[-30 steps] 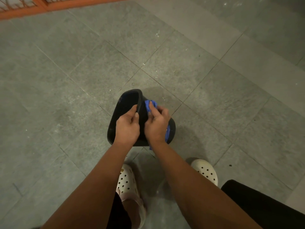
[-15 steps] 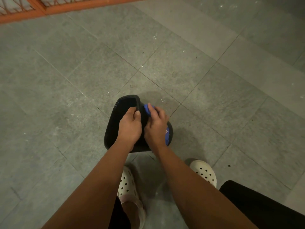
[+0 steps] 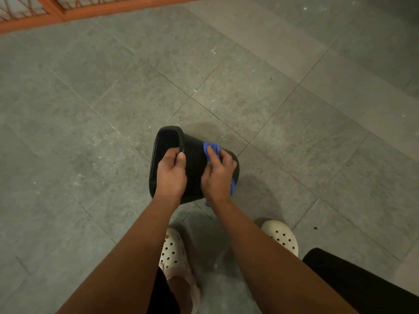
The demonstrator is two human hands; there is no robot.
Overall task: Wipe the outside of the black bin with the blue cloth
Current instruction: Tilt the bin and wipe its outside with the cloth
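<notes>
1 view, head-worn wide-angle camera: looks forward and steeply down; left hand and right hand mid-frame, near the lens; tiled floor fills the rest.

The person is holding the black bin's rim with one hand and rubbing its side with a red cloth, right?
Not quite: the cloth is blue, not red. The head view shows it bunched under the right hand, held against the outside of the black bin, while the left hand grips the rim.
</notes>
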